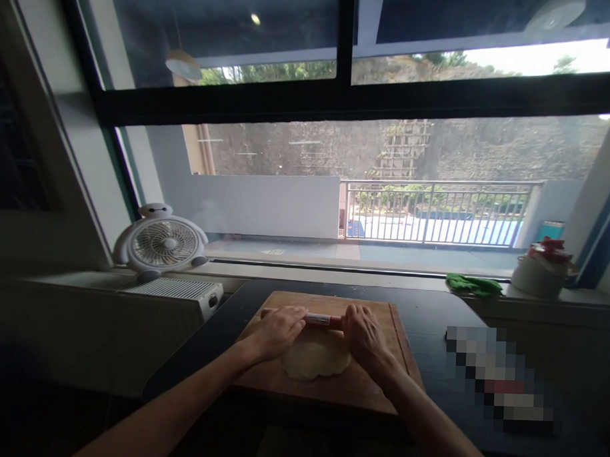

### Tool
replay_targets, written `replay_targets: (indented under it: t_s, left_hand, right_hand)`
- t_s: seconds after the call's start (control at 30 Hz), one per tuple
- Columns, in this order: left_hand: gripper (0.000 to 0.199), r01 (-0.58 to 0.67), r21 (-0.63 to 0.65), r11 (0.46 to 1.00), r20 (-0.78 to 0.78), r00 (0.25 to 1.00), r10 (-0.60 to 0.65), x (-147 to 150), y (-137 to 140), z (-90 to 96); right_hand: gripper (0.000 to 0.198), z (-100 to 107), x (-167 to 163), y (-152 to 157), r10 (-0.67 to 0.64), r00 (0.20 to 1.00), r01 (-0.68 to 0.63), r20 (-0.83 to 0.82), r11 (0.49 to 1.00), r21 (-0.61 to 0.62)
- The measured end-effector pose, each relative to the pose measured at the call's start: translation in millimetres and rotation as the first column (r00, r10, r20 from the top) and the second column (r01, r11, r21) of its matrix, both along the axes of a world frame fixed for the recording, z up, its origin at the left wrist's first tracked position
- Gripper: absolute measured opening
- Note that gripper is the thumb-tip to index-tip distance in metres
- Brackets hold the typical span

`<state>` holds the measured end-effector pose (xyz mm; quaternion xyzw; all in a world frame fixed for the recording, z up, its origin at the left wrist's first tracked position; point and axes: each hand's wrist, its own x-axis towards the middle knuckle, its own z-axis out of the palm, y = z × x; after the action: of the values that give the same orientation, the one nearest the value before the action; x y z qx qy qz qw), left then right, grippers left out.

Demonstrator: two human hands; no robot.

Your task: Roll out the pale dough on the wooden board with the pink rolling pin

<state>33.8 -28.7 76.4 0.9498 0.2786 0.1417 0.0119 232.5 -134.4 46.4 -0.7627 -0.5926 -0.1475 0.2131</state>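
A rolling pin (319, 319) lies across the far part of a flattened sheet of dough (314, 361). Near the pin's left end, my left hand (280, 329) is closed over it. My right hand (364, 332) wraps round its right part, fingers curled. Between the hands a stretch of the pin with a pale label shows. The dough has an uneven edge and spreads toward me on a wooden board (379, 398). My hands cover parts of the pin and the dough's far side edges.
The board rests on a dark table (432, 309). A blurred-out item (500, 378) lies at the right. A white fan (162, 243) stands at the left; a green cloth (473, 286) and a pale pot (541, 270) sit on the window sill (333, 275) side at the right.
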Motion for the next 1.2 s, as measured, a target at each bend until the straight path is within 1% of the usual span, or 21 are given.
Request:
replay_targets:
  t_s: [0.07, 0.13, 0.27, 0.37, 0.43, 0.53, 0.6, 0.67, 0.73, 0.77, 0.83, 0.93, 1.07, 1.13, 1.2]
  left_hand:
    - [0.048, -0.010, -0.035, 0.999, -0.028, 1.000, 0.009, 2.8, 2.1, 1.8]
    - [0.049, -0.059, -0.063, 0.996, -0.086, 0.995, 0.053, 11.4, 12.0, -0.4]
    - [0.045, -0.200, -0.017, 0.980, -0.192, 0.962, 0.193, 36.8, 41.3, -8.0]
    - [0.042, -0.212, -0.015, 0.977, -0.232, 0.951, 0.203, 49.7, 53.5, -8.7]
    - [0.042, -0.203, -0.015, 0.979, -0.230, 0.954, 0.194, 49.9, 51.6, -7.7]
    - [0.044, -0.183, -0.011, 0.983, -0.198, 0.964, 0.178, 36.3, 37.0, -7.3]
    - [0.047, -0.139, -0.031, 0.990, -0.150, 0.980, 0.132, 22.1, 24.5, -7.7]
    - [0.049, -0.075, -0.068, 0.995, -0.107, 0.992, 0.067, 9.0, 13.7, -8.3]
    - [0.051, -0.035, -0.093, 0.995, -0.097, 0.995, 0.025, 1.5, 7.3, -9.8]
    - [0.052, -0.036, -0.090, 0.995, -0.100, 0.995, 0.027, 0.6, 6.4, -11.2]
    - [0.054, -0.072, -0.055, 0.996, -0.105, 0.992, 0.066, 4.9, 10.1, -14.9]
    - [0.058, -0.163, -0.014, 0.986, -0.118, 0.980, 0.161, 22.2, 28.6, -20.1]
    - [0.058, -0.296, -0.070, 0.953, -0.189, 0.942, 0.279, 47.6, 62.0, -19.4]
    - [0.056, -0.317, -0.097, 0.943, -0.218, 0.932, 0.291, 54.7, 72.6, -17.3]
    - [0.055, -0.322, -0.103, 0.941, -0.217, 0.931, 0.295, 56.1, 74.6, -16.1]
  right_hand:
    - [0.030, 1.5, 2.2, 12.9, -0.038, 0.999, 0.038, -0.026, 0.999, -0.022]
    - [0.033, 2.3, 4.7, 27.5, -0.070, 0.997, 0.068, -0.044, 0.997, -0.047]
    - [0.041, 4.8, 9.4, 52.7, -0.087, 0.994, 0.080, -0.062, 0.992, -0.099]
    - [0.046, 8.4, 9.9, 58.8, -0.073, 0.995, 0.064, -0.068, 0.991, -0.121]
    - [0.048, 8.9, 7.3, 52.4, -0.057, 0.996, 0.050, -0.064, 0.993, -0.110]
    - [0.045, 1.4, -0.7, 27.2, -0.024, 0.999, 0.021, -0.048, 0.997, -0.067]
    - [0.042, -8.8, -6.5, 5.0, 0.004, 1.000, -0.004, -0.020, 1.000, -0.021]
    - [0.046, -18.3, -10.5, -14.6, 0.039, 0.999, -0.039, 0.016, 0.999, 0.018]
    - [0.048, -22.2, -11.8, -25.5, 0.074, 0.997, -0.075, 0.034, 0.997, 0.026]
    - [0.048, -21.1, -11.5, -26.5, 0.081, 0.996, -0.081, 0.025, 0.997, 0.012]
    - [0.045, -13.7, -8.9, -19.4, 0.073, 0.997, -0.074, -0.012, 0.997, -0.036]
    - [0.044, 2.6, -1.5, 7.1, 0.043, 0.998, -0.048, -0.053, 0.993, -0.109]
    - [0.043, 16.2, 9.7, 45.4, 0.014, 0.998, -0.024, -0.060, 0.986, -0.166]
    - [0.040, 18.6, 12.7, 56.6, 0.008, 0.998, -0.019, -0.060, 0.983, -0.185]
    - [0.040, 18.3, 12.8, 59.3, 0.004, 0.998, -0.015, -0.057, 0.983, -0.184]
